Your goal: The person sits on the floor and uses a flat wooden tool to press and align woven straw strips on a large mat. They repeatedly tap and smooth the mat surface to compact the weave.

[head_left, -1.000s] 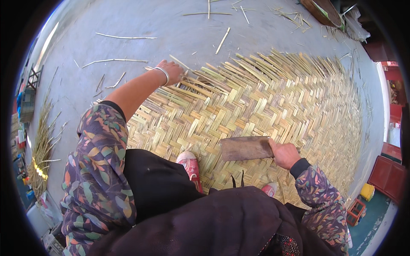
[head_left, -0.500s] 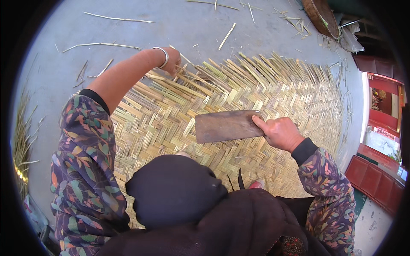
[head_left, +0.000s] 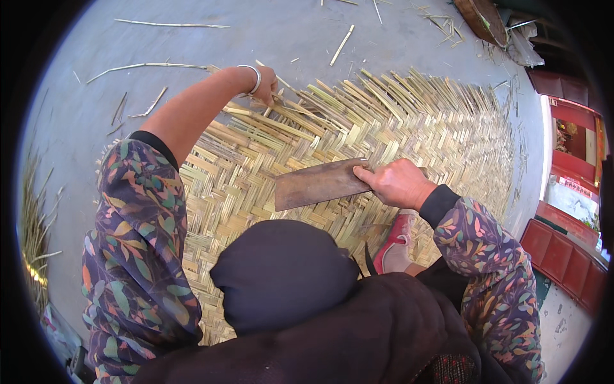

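Observation:
A herringbone-woven reed mat [head_left: 246, 198] lies beneath me, with loose strip ends fanning out along its far edge. My left hand [head_left: 265, 88] reaches to that edge at the far left, its fingers closed around a reed strip [head_left: 286, 84]; the fingertips are partly hidden. My right hand [head_left: 401, 184] grips a broad, rust-brown cleaver [head_left: 320, 184] by the handle end, thumb pressed on the blade. The blade is held over the middle of the mat and points left.
Loose reeds [head_left: 173, 25] are scattered on the grey floor [head_left: 211, 48]. A bundle of thin stalks [head_left: 35, 243] lies at the far left. My red shoe [head_left: 395, 244] rests on the mat. Dark red padded panels [head_left: 566, 264] and a round brown container [head_left: 481, 19] are at the right.
The cleaver and my right hand have shifted left and slightly up. My left hand stays at the strip ends, moved a little right. More of my red shoe shows.

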Tool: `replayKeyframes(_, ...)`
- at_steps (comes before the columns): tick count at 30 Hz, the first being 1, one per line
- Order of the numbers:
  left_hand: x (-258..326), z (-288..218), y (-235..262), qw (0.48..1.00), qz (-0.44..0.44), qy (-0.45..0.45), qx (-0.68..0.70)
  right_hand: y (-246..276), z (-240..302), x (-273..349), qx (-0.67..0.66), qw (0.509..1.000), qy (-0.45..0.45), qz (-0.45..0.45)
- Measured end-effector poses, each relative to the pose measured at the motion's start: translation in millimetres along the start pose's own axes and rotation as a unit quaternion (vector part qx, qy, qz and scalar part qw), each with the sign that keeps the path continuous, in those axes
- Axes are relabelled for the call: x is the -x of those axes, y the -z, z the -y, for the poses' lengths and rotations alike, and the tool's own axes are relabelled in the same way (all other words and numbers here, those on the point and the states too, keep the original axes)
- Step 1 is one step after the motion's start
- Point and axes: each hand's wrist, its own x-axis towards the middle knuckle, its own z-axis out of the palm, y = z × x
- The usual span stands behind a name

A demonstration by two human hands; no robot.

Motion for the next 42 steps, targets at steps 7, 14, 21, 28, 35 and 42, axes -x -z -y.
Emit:
replayKeyframes(7,6.3,-28.3,-4.8,0.989,-0.018,0.104,-0.1,-15.5,-19.5,-11.7,-0.005,0.999,0.04,-0.018)
replayKeyframes(14,19.4,-37.2,14.2,0.987,0.063,0.109,-0.102,-40.3,-36.1,-19.5,-0.085,0.996,0.025,0.017)
replayKeyframes(21,-2.2,-53.3,3.3,0.967,0.075,0.156,-0.189,-37.6,-48.4,-25.0,-0.082,0.995,0.063,-0.002)
replayKeyframes(28,7.9,-10.4,20.1,0.994,0.042,0.095,0.036,-9.3,-68.8,-29.3,-0.049,0.99,0.092,-0.091)
replayKeyframes(35,0.3,-25.7,29.9,0.994,-0.086,0.016,-0.066,28.5,-101.1,-71.8,0.015,0.982,0.103,-0.157)
replayKeyframes(42,-9.6,-25.0,-6.9,0.988,0.092,0.097,-0.083,35.4,-87.9,-89.7,0.018,0.981,0.097,-0.164)
